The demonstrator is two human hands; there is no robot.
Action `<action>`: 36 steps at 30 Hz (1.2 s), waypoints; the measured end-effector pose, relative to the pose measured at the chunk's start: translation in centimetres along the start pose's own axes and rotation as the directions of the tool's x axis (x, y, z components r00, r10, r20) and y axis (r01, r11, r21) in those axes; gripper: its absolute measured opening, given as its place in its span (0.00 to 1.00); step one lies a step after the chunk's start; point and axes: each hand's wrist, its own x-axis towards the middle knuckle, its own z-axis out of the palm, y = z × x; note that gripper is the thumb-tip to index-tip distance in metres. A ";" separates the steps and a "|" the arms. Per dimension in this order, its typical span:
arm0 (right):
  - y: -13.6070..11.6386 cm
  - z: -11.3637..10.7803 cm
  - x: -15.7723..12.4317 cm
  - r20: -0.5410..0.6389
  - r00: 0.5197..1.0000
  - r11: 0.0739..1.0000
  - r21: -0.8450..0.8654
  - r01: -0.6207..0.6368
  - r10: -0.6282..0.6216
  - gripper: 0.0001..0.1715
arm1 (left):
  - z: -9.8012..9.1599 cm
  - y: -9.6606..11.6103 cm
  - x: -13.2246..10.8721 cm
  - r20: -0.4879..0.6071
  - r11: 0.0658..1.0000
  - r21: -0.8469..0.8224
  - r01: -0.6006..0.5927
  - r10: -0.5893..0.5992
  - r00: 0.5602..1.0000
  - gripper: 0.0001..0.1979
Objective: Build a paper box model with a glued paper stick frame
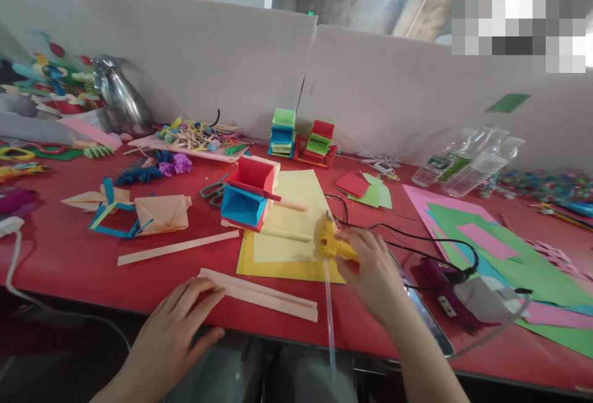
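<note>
The right hand is wrapped around a yellow glue gun. The gun's tip sits on a sheet of yellow paper. A clear glue stick pokes out of the back of the gun toward the person. A black cord runs away from the gun to the right. A phone lies flat just under the right wrist.

The left hand is loose and open. Its fingertips touch the near end of a long pale paper strip, which lies flat by the front edge of the red surface.

At the top of the yellow paper stand a red paper box and a blue paper box, touching each other. Big sheets of green paper lie to the right. Two water bottles lie on their sides by the back wall.
</note>
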 end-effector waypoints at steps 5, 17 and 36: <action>-5.0 1.2 -4.3 0.149 0.946 0.937 0.247 0.246 -0.287 0.08 | -0.6 -0.6 0.0 0.004 0.995 -0.087 -0.046 0.046 0.999 0.17; -2.2 2.7 -4.5 -0.023 0.940 0.939 0.027 0.342 -0.341 0.15 | -1.8 -1.5 1.5 -0.051 0.961 -0.260 -0.094 0.084 0.995 0.09; -2.4 3.0 -4.0 0.104 0.938 0.944 0.037 0.329 -0.331 0.15 | -1.7 -4.2 0.7 -0.046 0.987 -0.154 -0.052 0.046 0.998 0.07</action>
